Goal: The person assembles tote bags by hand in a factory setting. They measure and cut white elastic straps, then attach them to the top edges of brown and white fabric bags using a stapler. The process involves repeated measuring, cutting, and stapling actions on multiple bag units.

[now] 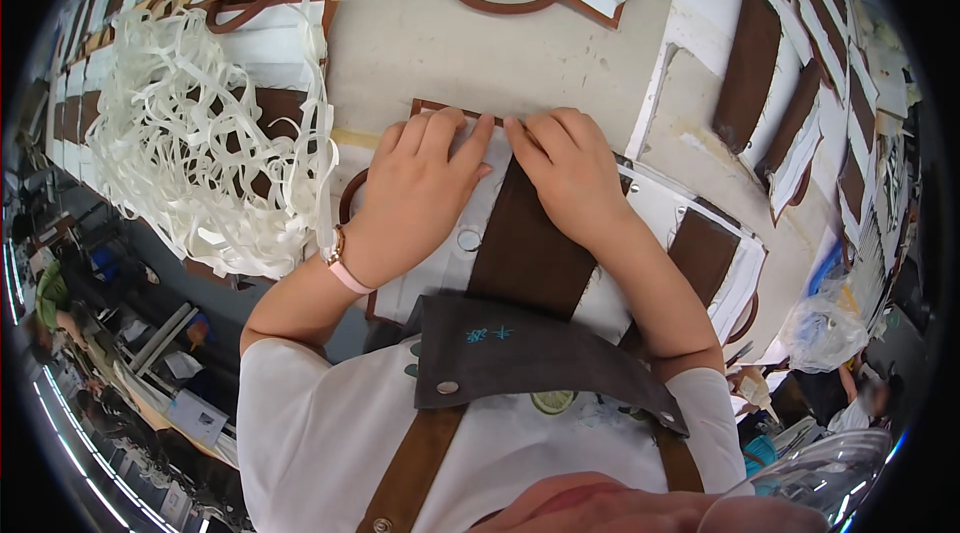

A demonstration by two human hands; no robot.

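A flat bag panel (537, 223) lies before me, white with a wide dark brown band and a thin brown edging. Both of my hands are at its far edge. My left hand (425, 173) bends its fingers over the edging on the white part, the index finger reaching toward the other hand. Close beside it, my right hand (570, 168) has its fingers curled and pressed on the edge at the brown band. The fingertips nearly meet; what lies beneath them is hidden. A round metal snap (468, 240) shows on the panel, and a brown handle (350, 195) sticks out at its left.
A heap of tangled white ribbon strips (215, 153) lies at the left. Similar panels with brown handles (500, 3) are spread across the far side. Dark brown strips (750, 68) and another panel (715, 263) lie at the right. A clear plastic bag (825, 328) hangs near the right edge.
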